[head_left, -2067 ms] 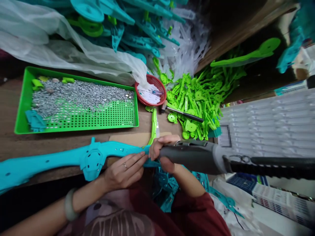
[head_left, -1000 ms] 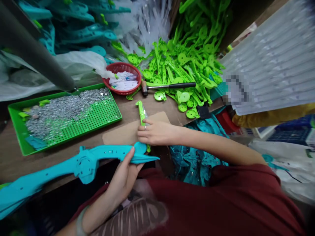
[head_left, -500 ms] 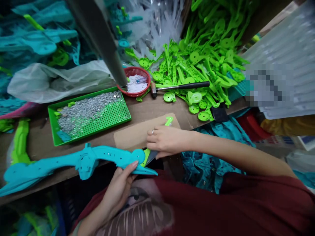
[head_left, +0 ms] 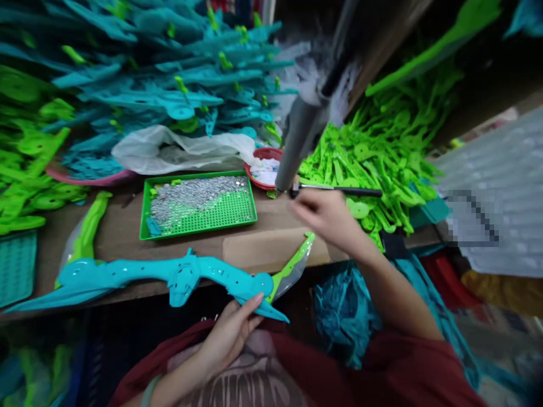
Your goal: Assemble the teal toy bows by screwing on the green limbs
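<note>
A turquoise toy bow lies along the front of the table, with a lime-green, grey-edged limb at its right end and another green limb at its left. My left hand grips the bow near the right-hand round joint, thumb on top. Blurred by motion, my right hand is in the air beyond the right limb and apart from the bow. Its fingers look bent, but whether anything is in them cannot be made out. Just behind it lies a hammer with a black handle.
A green perforated tray holds many small metal pieces. A red basket with white slips stands beside a grey metal post. Cardboard lies under the right limb. Heaps of green parts and turquoise parts line the back.
My right hand has let go of the green limb and moved up and away towards the hammer. The limb now stands out in full view. My left hand keeps its grip; the camera view has shifted.
</note>
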Demonstrator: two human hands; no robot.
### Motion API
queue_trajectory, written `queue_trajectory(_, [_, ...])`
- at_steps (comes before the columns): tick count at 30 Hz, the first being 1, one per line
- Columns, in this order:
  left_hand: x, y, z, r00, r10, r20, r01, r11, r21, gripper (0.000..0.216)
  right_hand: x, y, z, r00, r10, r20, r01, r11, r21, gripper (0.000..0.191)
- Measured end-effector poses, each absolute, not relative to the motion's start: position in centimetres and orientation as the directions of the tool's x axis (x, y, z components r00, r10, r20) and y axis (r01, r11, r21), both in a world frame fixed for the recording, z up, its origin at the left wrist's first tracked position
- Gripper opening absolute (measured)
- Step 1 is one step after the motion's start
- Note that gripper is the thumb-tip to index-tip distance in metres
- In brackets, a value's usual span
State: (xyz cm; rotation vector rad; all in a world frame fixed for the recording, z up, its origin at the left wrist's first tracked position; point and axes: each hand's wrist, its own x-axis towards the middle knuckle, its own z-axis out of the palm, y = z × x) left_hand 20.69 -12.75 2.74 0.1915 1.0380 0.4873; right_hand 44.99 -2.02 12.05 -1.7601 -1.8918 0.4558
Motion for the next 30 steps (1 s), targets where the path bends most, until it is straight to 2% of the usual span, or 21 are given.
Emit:
queue_trajectory(1, [20.7,-12.8,2.5,0.439,0.455,-0.775,-0.282,0.888,0.362,0.049,45.7,-0.8,12.4,0.092,0.949,0.302,0.746,0.135,-0.652,0.021])
queue_trajectory(2, [20.8,-12.9,2.2,0.460,0.445,-0.768,-0.261,0.895,0.362,0.053,46.2,0.5,12.6,0.159,0.903,0.400,0.648,0.210,-0.732,0.026])
queue_trajectory(3, [20.9,-13.0,1.9,0.475,0.447,-0.758,-0.238,0.895,0.378,0.055,46.2,1.8,12.7,0.155,0.889,0.431,0.532,0.292,-0.794,0.034])
queue_trajectory(5, [21.1,-13.1,1.3,0.483,0.480,-0.732,-0.203,0.875,0.440,0.056,45.3,4.0,12.8,-0.065,0.934,0.352,0.277,0.356,-0.893,0.048])
queue_trajectory(7, [21.3,-13.0,1.0,0.463,0.530,-0.710,-0.194,0.843,0.503,0.055,43.6,5.4,12.7,-0.306,0.928,0.215,0.119,0.261,-0.958,0.047])
queue_trajectory(9, [21.5,-12.7,0.9,0.446,0.561,-0.698,-0.221,0.824,0.521,0.053,41.8,5.8,12.8,-0.406,0.905,0.128,0.082,0.176,-0.981,0.046])
queue_trajectory(12, [21.9,-12.0,1.1,0.467,0.557,-0.687,-0.286,0.830,0.478,0.051,39.8,4.7,12.4,-0.405,0.909,0.102,0.041,0.130,-0.991,0.056])
queue_trajectory(14, [22.1,-11.6,1.4,0.477,0.543,-0.692,-0.307,0.840,0.448,0.052,38.8,2.7,11.5,-0.289,0.950,0.118,-0.019,0.118,-0.993,0.051])
queue_trajectory(16, [22.4,-11.4,1.6,0.459,0.548,-0.699,-0.309,0.837,0.452,0.051,37.8,0.0,10.1,-0.092,0.987,0.135,-0.061,0.130,-0.990,0.042])
queue_trajectory(18, [22.5,-11.4,1.9,0.436,0.563,-0.702,-0.309,0.826,0.471,0.051,36.8,-2.8,8.5,0.074,0.985,0.156,-0.062,0.161,-0.985,0.039])
queue_trajectory(21, [22.5,-11.3,2.3,0.434,0.576,-0.693,-0.312,0.817,0.484,0.053,35.8,-6.2,6.5,0.194,0.948,0.252,-0.055,0.267,-0.962,0.038])
queue_trajectory(24, [22.6,-11.2,2.3,0.442,0.592,-0.674,-0.308,0.806,0.506,0.048,35.2,-7.7,5.3,0.217,0.922,0.320,-0.049,0.338,-0.940,0.037])
queue_trajectory(30, [22.7,-11.3,2.0,0.450,0.622,-0.641,-0.311,0.782,0.541,0.042,35.0,-8.0,5.0,0.101,0.944,0.314,-0.103,0.324,-0.940,0.035])
